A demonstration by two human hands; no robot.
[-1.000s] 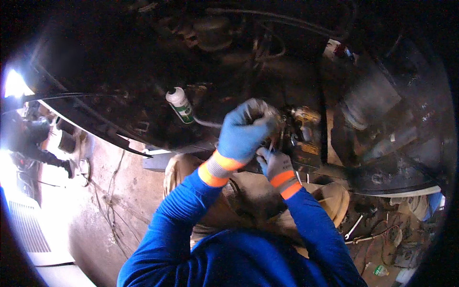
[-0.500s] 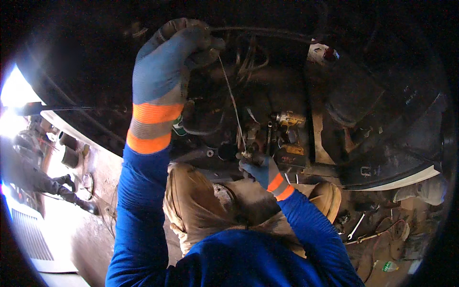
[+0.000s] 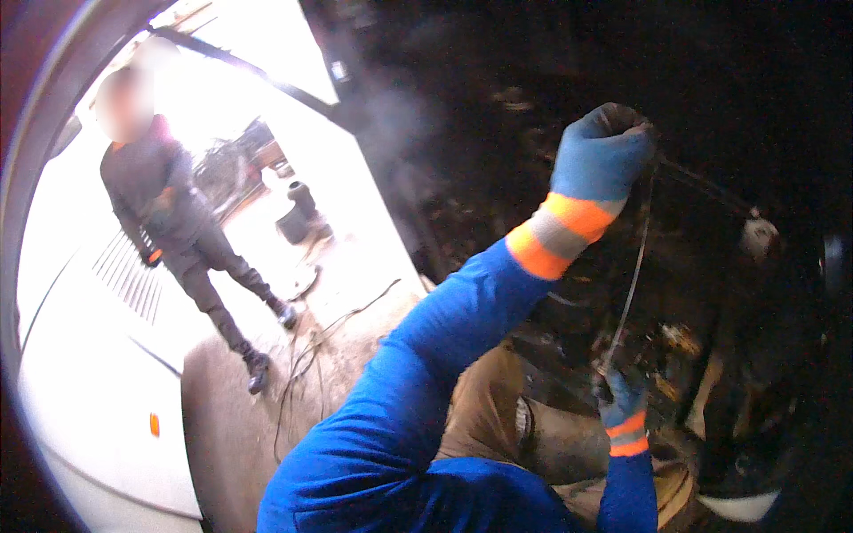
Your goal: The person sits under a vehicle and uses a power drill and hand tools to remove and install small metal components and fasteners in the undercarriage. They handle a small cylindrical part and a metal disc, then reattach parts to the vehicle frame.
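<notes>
The left hand (image 3: 597, 155), in a blue glove with an orange cuff, is raised high and clenched in a fist around the upper end of a thin wire (image 3: 629, 293). The wire runs long and nearly upright, leaning slightly left toward the bottom, down to the right hand (image 3: 622, 400), which pinches its lower end among dark machine parts (image 3: 693, 355). A black bucket (image 3: 298, 213) stands on the bright ground far left; its contents cannot be made out. Another person (image 3: 182, 231) stands nearby.
</notes>
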